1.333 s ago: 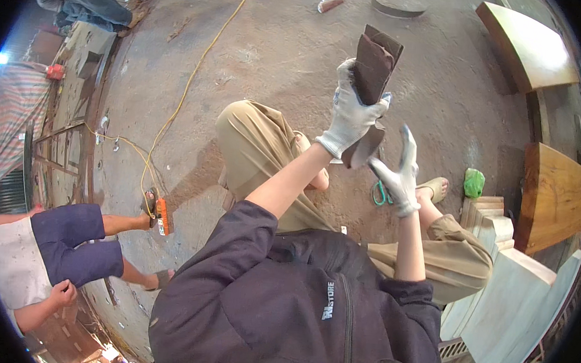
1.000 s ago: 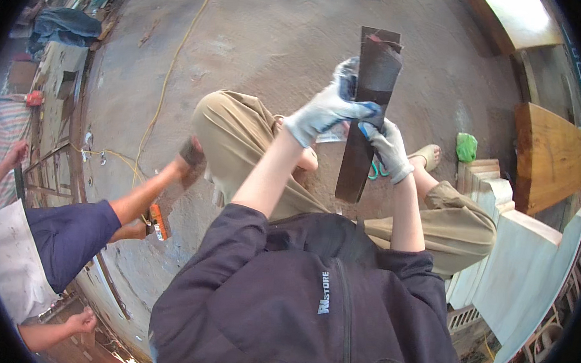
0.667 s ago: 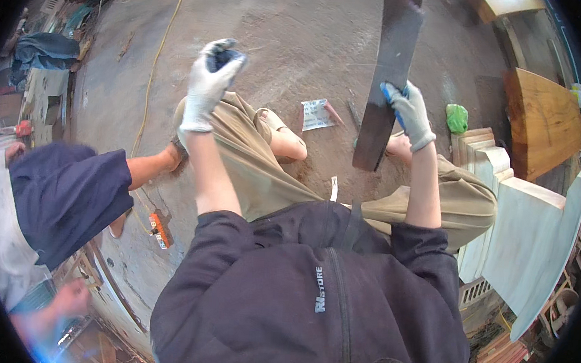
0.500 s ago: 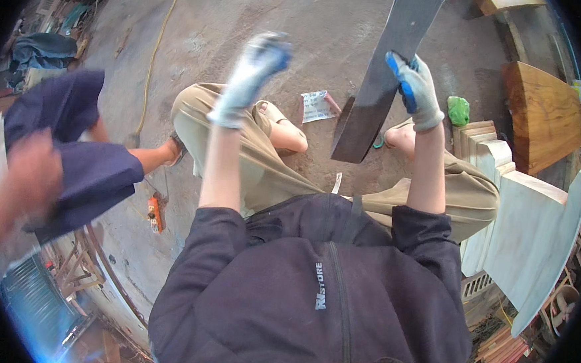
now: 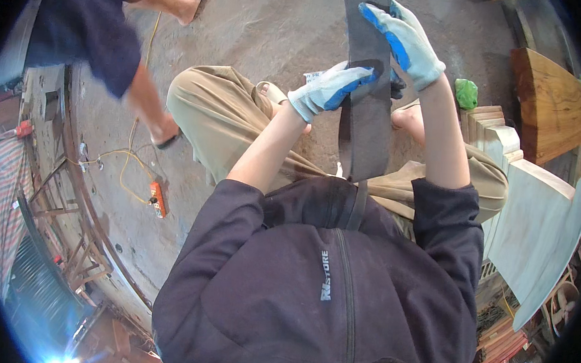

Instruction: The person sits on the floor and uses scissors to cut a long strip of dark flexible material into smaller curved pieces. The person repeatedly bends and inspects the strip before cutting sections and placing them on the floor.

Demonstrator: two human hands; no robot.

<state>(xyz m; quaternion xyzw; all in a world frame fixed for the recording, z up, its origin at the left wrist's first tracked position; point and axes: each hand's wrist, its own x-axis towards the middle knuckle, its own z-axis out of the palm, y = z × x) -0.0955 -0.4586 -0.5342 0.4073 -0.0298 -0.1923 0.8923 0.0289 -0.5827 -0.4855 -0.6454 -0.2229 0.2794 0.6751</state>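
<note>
A long dark grey band, looking like a sanding belt (image 5: 368, 136), hangs upright in front of me, its lower end near my lap. My left hand (image 5: 332, 91), in a white glove with a blue palm, grips it mid-length from the left edge. The thumb lies across the front, and dark fingertips show past the right edge. Higher up, my right hand (image 5: 408, 46), gloved alike, holds its right edge with fingers over the front. The upper end of the band runs out of view.
A person in dark blue shorts (image 5: 80, 35) stands at the left. An orange power strip (image 5: 158, 200) with a yellow cord lies on the floor. To my right are a green plastic bag (image 5: 466, 94), a brown wooden block (image 5: 549, 107) and stacked pale boards (image 5: 531, 209).
My left hand has come down and right, from empty air onto the band. The band now hangs more upright, and my right hand has moved up. The other person has shifted.
</note>
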